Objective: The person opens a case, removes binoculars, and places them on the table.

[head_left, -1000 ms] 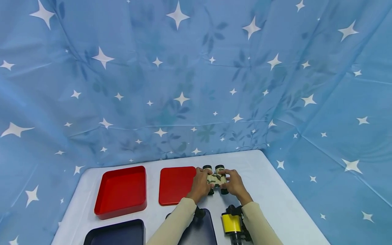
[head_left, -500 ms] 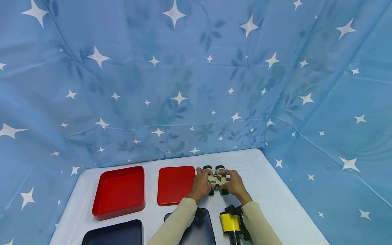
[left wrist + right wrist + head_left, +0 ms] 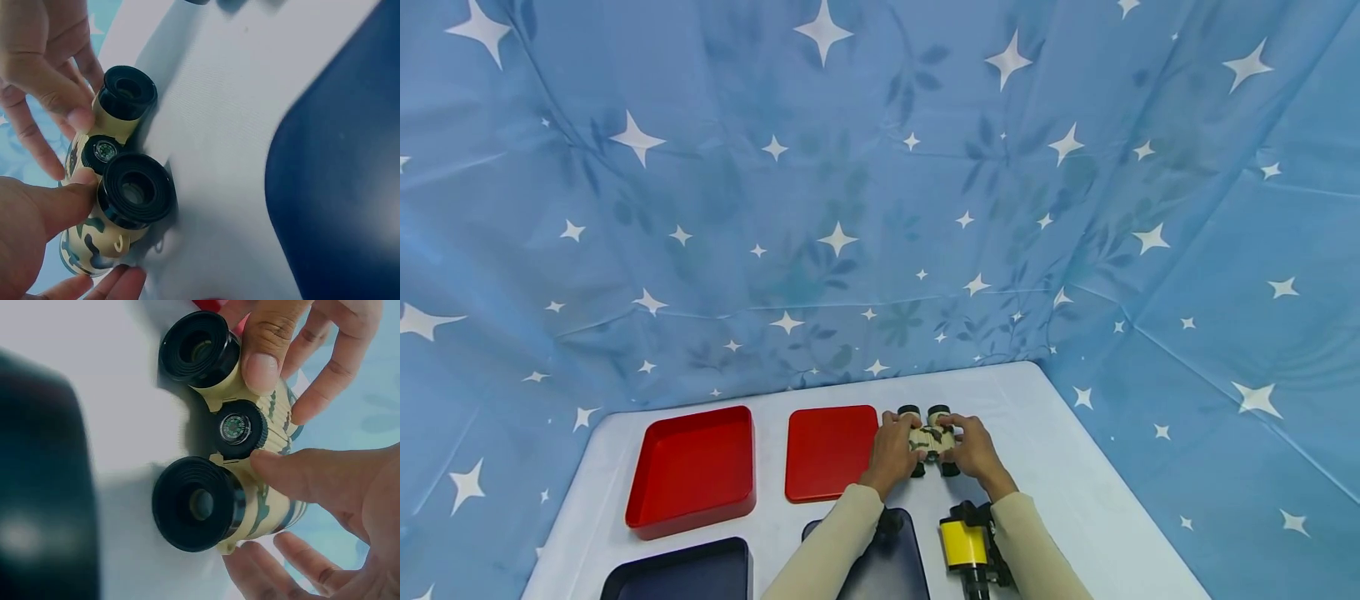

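Note:
Camouflage-patterned binoculars (image 3: 931, 440) with black eyecups lie on the white table, eyepieces toward the person. A small compass (image 3: 235, 429) is set in the black centre wheel between the barrels. My left hand (image 3: 892, 450) holds the left barrel and my right hand (image 3: 976, 450) holds the right one. In the left wrist view, the left thumb (image 3: 69, 203) presses beside the wheel, with fingertips under the barrel's outer side. The right thumb (image 3: 294, 472) presses the other barrel near the wheel in the right wrist view. The far ends of the barrels are partly hidden there.
At the left stands a shallow red tray (image 3: 692, 471), with a flat red panel (image 3: 829, 457) beside it. A dark blue tray (image 3: 677, 573) and a dark blue panel (image 3: 901, 567) lie nearer. A yellow and black object (image 3: 964, 546) is partly covered by the right sleeve.
The head view has shifted slightly. Both hands stay on the binoculars, which show no visible movement on the table.

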